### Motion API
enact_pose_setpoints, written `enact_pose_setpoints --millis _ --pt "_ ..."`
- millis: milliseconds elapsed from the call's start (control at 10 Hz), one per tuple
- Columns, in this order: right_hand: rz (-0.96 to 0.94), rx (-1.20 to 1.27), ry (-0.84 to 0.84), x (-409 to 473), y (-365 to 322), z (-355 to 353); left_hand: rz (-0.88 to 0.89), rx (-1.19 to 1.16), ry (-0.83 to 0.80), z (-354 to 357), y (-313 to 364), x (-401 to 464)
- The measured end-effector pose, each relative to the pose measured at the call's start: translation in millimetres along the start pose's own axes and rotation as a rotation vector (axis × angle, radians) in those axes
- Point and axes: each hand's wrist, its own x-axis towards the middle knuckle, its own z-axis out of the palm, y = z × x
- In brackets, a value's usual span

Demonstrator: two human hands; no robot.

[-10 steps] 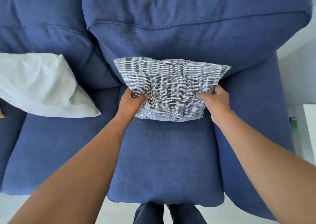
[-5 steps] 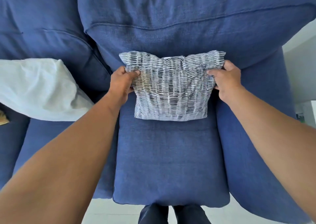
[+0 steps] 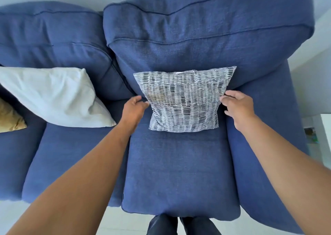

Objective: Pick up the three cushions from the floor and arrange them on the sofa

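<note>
A grey-and-white patterned cushion [image 3: 184,100] stands upright on the right seat of the blue sofa [image 3: 179,166], leaning on the back cushion. My left hand [image 3: 135,108] is at its left edge, fingers loosely curled, fingertips just touching or barely off the fabric. Fingers spread, my right hand [image 3: 237,107] has its fingertips against the cushion's right edge. Neither hand grips it. A white cushion [image 3: 53,96] leans on the middle seat's back. A mustard cushion [image 3: 9,118] shows partly at the far left edge.
The sofa's right armrest [image 3: 265,127] runs beside my right forearm. Pale floor [image 3: 125,222] lies in front of the sofa, with my legs [image 3: 182,225] against the seat's front edge. A white wall stands at the right.
Both hands have let go of the patterned cushion's upper corners and slid down to its sides. The cushion has spread back to its full width. My view has pulled back and up.
</note>
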Motion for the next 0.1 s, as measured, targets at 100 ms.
enact_pose_setpoints --millis 100 --pt "-0.044 -0.008 -0.028 -24.7 -1.2 -4.9 0.028 0.113 0.012 -5.6 -16.8 -24.9"
